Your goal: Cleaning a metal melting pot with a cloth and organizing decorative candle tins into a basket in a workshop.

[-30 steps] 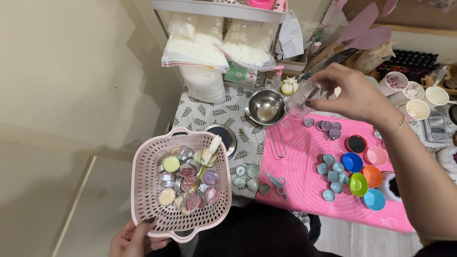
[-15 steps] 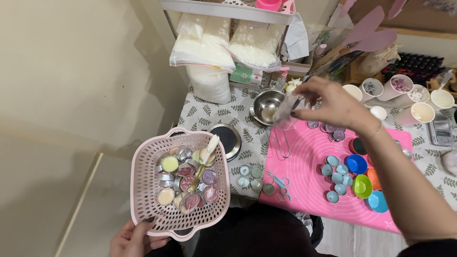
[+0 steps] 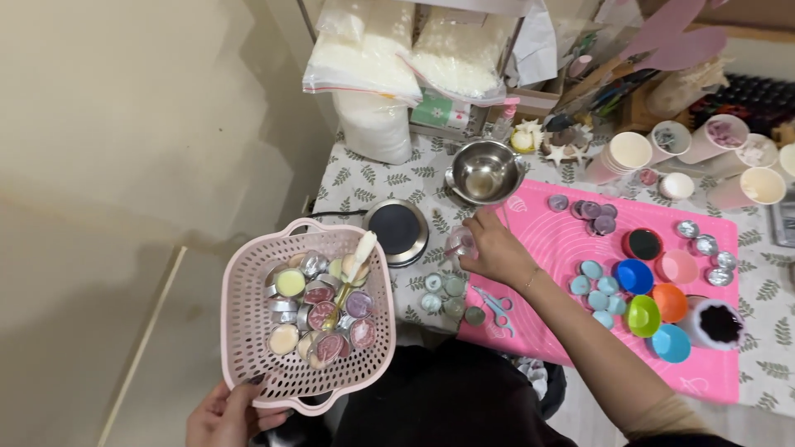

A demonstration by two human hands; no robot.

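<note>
Your left hand (image 3: 222, 414) grips the near rim of the pink basket (image 3: 248, 331) at bottom left, fingers curled under & over the edge, pinching it; the basket hangs off the worktop (image 3: 364, 178), w/ small tins of coloured wax (image 3: 319, 310) piled inside plus a pale spatula (image 3: 358, 252) leaning on top. Your right hand (image 3: 497, 252) is over the worktop's near edge, just left of the pink mat (image 3: 580, 248), fingers (image 3: 474, 240) closed round a small clear cup (image 3: 460, 242), so the cup sits right at the fingertips, partly hidden by them. Just below that hand a cluster of small pale tins (image 3: 443, 294) lies on the worktop, touching or nearly so, & scissors (image 3: 497, 305) rest on the mat's corner. A black round hotplate (image 3: 397, 230) is just left of the cup; a steel bowl (image 3: 484, 172) stands beyond the hand. Silicone cups in blue, green, orange (image 3: 642, 294) sit well to the right.
</note>
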